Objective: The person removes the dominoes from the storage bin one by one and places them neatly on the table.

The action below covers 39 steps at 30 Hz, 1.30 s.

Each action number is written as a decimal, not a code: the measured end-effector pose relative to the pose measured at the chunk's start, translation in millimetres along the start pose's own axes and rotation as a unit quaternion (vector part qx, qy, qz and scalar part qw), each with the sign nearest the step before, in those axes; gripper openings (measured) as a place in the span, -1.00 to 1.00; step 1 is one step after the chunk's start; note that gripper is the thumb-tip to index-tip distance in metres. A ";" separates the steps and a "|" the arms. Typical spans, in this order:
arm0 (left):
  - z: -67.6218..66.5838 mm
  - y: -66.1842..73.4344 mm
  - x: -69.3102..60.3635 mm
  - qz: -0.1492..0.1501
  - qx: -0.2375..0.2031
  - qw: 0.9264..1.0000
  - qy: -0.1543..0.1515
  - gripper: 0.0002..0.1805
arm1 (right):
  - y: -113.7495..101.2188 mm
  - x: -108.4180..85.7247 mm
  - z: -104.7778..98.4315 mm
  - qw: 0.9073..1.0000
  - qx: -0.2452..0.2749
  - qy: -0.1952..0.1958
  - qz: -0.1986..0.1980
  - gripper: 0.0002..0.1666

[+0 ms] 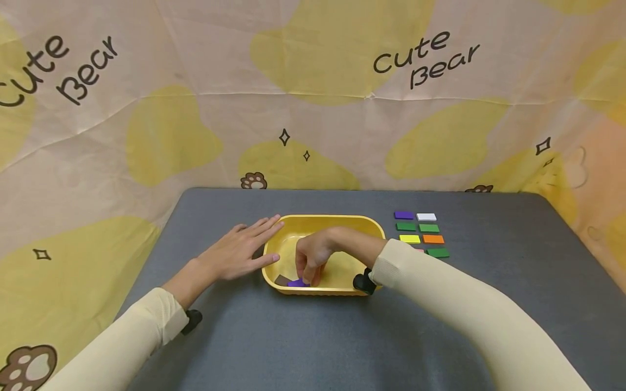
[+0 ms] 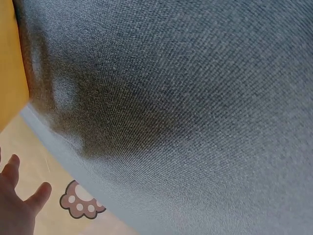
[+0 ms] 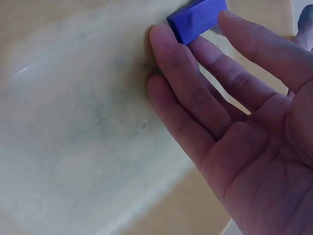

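My right hand (image 1: pixel 315 255) reaches down into a yellow plastic basin (image 1: pixel 327 220). Its thumb and fingers pinch a flat purple wooden block (image 3: pixel 198 19), which the head view shows low at the basin's near left side. Beside that block lies a brownish block (image 1: pixel 282 280), partly covered. My left hand (image 1: pixel 244 247) lies against the basin's left rim with straight fingers spread. Only a few of its fingertips (image 2: pixel 39 198) show in the left wrist view, with a strip of the yellow basin wall above them.
Right of the basin, coloured blocks stand in two columns on the grey table (image 1: pixel 513 304): purple (image 1: pixel 404 215), white (image 1: pixel 426 217), several green (image 1: pixel 437 253), yellow (image 1: pixel 409 239) and orange (image 1: pixel 433 239). A pink one is mostly hidden by the right sleeve. A printed cloth (image 1: pixel 323 70) hangs behind.
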State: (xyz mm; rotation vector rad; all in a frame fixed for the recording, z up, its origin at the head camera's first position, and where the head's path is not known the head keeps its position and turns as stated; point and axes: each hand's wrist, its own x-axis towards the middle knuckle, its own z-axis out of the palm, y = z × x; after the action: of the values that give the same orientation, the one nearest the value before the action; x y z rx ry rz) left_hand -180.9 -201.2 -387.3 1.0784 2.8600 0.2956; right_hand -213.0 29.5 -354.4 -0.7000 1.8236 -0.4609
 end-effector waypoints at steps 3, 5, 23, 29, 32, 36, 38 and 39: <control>0.3 -0.3 0.2 0.001 0.000 1.000 0.002 -0.15 | -2.1 0.7 -0.8 1.000 -0.007 -0.007 0.005 -0.88; -0.4 0.0 0.5 0.001 -0.001 1.000 0.001 -0.15 | -3.9 1.4 -1.2 1.000 -0.015 -0.010 0.009 -0.88; -3.0 1.3 1.2 -0.003 -0.001 1.000 -0.006 -0.14 | -16.7 8.0 0.8 0.997 -0.079 -0.017 -0.002 -0.93; -1.8 0.9 0.4 0.004 0.005 1.000 0.003 -0.15 | -16.5 12.4 0.2 0.998 -0.058 -0.018 -0.003 -0.86; -0.9 0.3 0.7 0.007 0.008 1.000 0.006 -0.15 | -16.4 14.5 0.3 0.999 -0.046 -0.018 0.000 -0.83; -0.7 0.2 0.7 0.008 0.007 1.000 0.007 -0.15 | -16.2 15.9 0.7 0.999 -0.041 -0.017 0.003 -0.82; -0.7 0.2 0.4 0.008 0.006 1.000 0.006 -0.15 | -16.2 15.5 0.5 0.999 -0.044 -0.018 0.002 -0.82; -0.9 0.1 0.4 0.007 0.005 1.000 0.006 -0.15 | -16.1 14.9 0.2 0.999 -0.049 -0.019 0.000 -0.82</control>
State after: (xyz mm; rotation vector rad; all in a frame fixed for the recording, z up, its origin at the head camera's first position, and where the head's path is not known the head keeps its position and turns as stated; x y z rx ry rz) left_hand -181.2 -201.0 -386.4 1.1022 2.8678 0.2899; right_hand -212.7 7.6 -355.1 -0.7706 1.8185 -0.3582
